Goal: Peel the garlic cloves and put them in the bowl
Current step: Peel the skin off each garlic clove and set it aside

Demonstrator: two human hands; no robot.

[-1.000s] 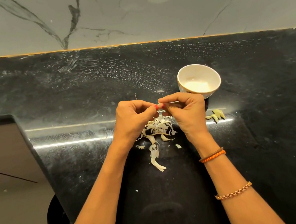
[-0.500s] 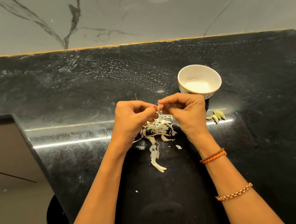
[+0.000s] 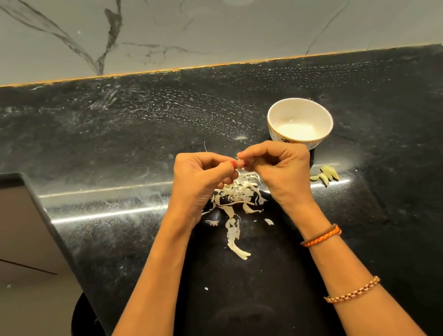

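Left hand (image 3: 202, 178) and right hand (image 3: 280, 171) raised together over the black counter (image 3: 99, 144), knuckles up, fingers curled inward. Garlic clove (image 3: 240, 163) pinched between the red-nailed fingertips of both hands, right at the spot where the two hands meet; only a small pale sliver visible between the nails, the rest covered by fingers. Long axis and pointing direction of the clove impossible to judge, too little of it exposed. A thin wisp of skin sticking up just beyond the left knuckles.

Directly below the hands, a heap of garlic peels (image 3: 238, 194) on the counter, with one longer strip trailing toward the near edge and a few loose flakes beside it. White bowl (image 3: 300, 123) standing upright just beyond the right hand, contents washed out by glare. A few peeled cloves (image 3: 325, 177) lying on the counter to the right of the right hand, near the bowl, apart from the peel heap. Bracelets on both forearms.
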